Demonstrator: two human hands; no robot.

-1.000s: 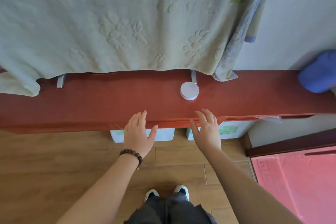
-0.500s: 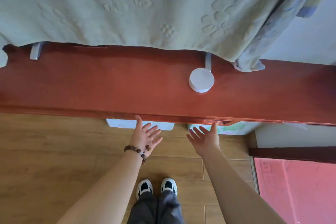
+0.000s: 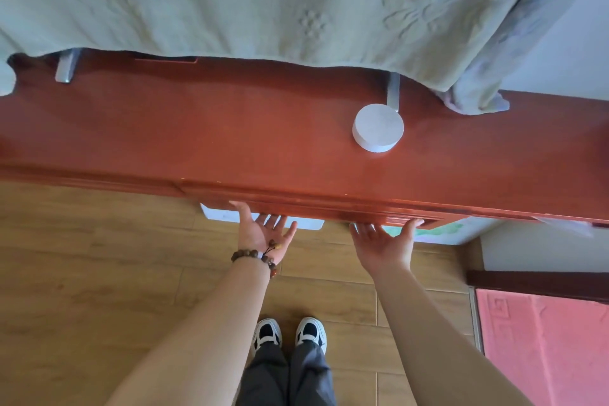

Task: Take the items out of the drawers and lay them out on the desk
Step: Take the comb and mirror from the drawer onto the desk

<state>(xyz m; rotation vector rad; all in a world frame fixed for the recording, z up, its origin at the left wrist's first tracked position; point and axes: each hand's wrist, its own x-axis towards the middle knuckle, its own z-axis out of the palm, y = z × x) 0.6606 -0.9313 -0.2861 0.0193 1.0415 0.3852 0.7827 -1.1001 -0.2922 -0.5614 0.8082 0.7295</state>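
A long red-brown wooden desk [image 3: 230, 128] runs across the view. Below its front edge sits a drawer front [image 3: 316, 204], seen only as a thin strip. My left hand [image 3: 263, 234], with a bead bracelet on the wrist, is palm up with its fingertips tucked under the drawer's lower edge. My right hand [image 3: 385, 244] is also palm up, thumb and fingertips against the underside of the same edge. Both sets of fingertips are partly hidden by the wood. Nothing from inside the drawer shows.
A white round puck-like object [image 3: 378, 128] lies on the desk. A pale green embossed blanket [image 3: 263, 0] hangs over the back of the desk. White boxes [image 3: 309, 224] stand on the wooden floor under the desk. A pink mat [image 3: 543, 349] lies at the right.
Both hands dropped from the desk's front edge, turned palm up and slid under the drawer's lower edge. The view has moved closer to the desk.
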